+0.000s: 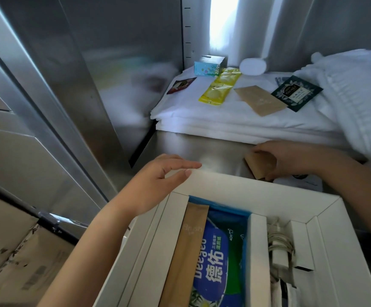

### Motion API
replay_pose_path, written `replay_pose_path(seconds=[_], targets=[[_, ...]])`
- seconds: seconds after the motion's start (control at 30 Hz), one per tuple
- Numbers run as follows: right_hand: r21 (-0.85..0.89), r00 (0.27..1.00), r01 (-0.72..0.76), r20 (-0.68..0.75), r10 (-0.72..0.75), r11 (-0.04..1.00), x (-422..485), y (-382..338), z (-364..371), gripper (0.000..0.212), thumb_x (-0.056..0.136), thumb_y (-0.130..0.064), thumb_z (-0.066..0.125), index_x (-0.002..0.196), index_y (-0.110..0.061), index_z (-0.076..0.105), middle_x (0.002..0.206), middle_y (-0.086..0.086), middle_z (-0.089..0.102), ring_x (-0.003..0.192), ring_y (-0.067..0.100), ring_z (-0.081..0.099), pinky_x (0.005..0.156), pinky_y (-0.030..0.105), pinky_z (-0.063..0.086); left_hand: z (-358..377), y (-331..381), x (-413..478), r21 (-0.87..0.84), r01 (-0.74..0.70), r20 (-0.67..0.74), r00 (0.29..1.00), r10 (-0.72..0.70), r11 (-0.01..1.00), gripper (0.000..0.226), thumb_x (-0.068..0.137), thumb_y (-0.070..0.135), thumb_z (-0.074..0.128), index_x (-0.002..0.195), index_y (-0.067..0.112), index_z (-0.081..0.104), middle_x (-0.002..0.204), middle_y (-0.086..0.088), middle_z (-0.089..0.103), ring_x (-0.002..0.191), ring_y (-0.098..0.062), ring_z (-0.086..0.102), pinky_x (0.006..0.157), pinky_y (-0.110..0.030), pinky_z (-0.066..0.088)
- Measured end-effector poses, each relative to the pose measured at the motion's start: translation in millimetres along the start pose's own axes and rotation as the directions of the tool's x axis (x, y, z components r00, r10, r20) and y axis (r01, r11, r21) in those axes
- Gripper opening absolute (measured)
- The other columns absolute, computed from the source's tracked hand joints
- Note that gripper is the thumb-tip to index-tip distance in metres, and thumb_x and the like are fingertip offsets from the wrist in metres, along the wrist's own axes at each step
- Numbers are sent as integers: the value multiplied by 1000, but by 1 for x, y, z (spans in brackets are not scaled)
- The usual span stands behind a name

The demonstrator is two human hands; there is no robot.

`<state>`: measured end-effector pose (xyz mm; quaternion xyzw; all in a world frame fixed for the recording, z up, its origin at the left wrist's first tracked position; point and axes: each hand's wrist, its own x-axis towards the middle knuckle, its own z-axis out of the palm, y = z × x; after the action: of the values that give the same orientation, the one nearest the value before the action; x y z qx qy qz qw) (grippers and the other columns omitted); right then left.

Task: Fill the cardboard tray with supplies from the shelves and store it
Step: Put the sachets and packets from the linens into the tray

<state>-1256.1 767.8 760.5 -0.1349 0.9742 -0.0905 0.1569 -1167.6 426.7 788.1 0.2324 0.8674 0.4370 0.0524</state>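
Furthest left stand a steel cabinet wall (47,85) and, low down, cardboard boxes (14,262). The left hand (160,180) lies on the far left corner of the white tray (224,185), its fingers (180,166) straight and close together along the rim, holding nothing. The tray fills the near foreground, and its far rim runs just short of a bare strip of steel shelf (191,149). Inside it, from the left, a brown Brush sleeve (184,251) lies against a blue wipes pack (222,251). Past a white divider, a charger (279,249) with a coiled cable sits in the narrow right compartment.

Beyond the strip, folded linen (224,125) carries a red sachet (180,85), a tissue box (209,66), yellow sachets (220,89), an envelope (260,100) and a green tea sachet (297,93), all lying apart. The right hand (291,158) is over the shelf just past the tray's far rim, its fingers curled round a small brown packet (258,165). A white towel (357,89) is heaped at far right.
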Motion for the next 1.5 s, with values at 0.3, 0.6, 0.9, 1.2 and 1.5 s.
replay_pose_path(seconds=[0.3, 0.6, 0.9, 1.2, 1.5], targets=[[-17, 994, 58, -86, -60, 998, 6, 8, 5, 83, 65, -44, 79, 138, -36, 41, 133, -8, 48, 101, 4, 42, 82, 24, 37, 0, -1, 0, 12, 5, -1, 1000, -5, 1000, 27, 95, 37, 48, 117, 45, 62, 106, 26, 62, 112, 3, 50, 93, -19, 37], [145, 933, 270, -284, -221, 952, -20, -29, -19, 79, 64, -62, 67, 136, -40, 41, 128, -19, 45, 112, -2, 45, 85, 14, 35, -1, -1, 0, 18, 7, 2, 1000, -7, 1000, 28, 94, 41, 47, 118, 46, 61, 107, 28, 60, 112, 4, 49, 93, -19, 37], [153, 857, 407, -405, -319, 900, -61, -89, -54, 74, 65, -63, 63, 133, -43, 42, 128, -22, 48, 115, -11, 44, 93, 3, 32, -1, 2, -1, 19, 4, 0, 1000, -4, 1000, 27, 95, 36, 47, 117, 44, 61, 106, 24, 62, 112, 4, 50, 95, -20, 38], [-68, 810, 492, -329, -485, 868, -110, -139, -54, 71, 71, -75, 51, 134, -47, 34, 128, -33, 38, 116, -12, 39, 90, 11, 38, -1, 3, 0, 44, -16, 4, 1000, 16, 999, 29, 98, 28, 47, 120, 32, 65, 108, 13, 63, 110, -2, 52, 100, -31, 40], [-161, 829, 541, -65, -556, 825, -125, -151, -20, 71, 72, -83, 35, 133, -50, 21, 131, -29, 37, 113, -10, 33, 76, 5, 28, 1, 1, 1, 20, -33, -24, 999, 33, 999, 26, 97, 26, 51, 117, 33, 66, 103, 9, 66, 106, -2, 54, 97, -28, 41]])
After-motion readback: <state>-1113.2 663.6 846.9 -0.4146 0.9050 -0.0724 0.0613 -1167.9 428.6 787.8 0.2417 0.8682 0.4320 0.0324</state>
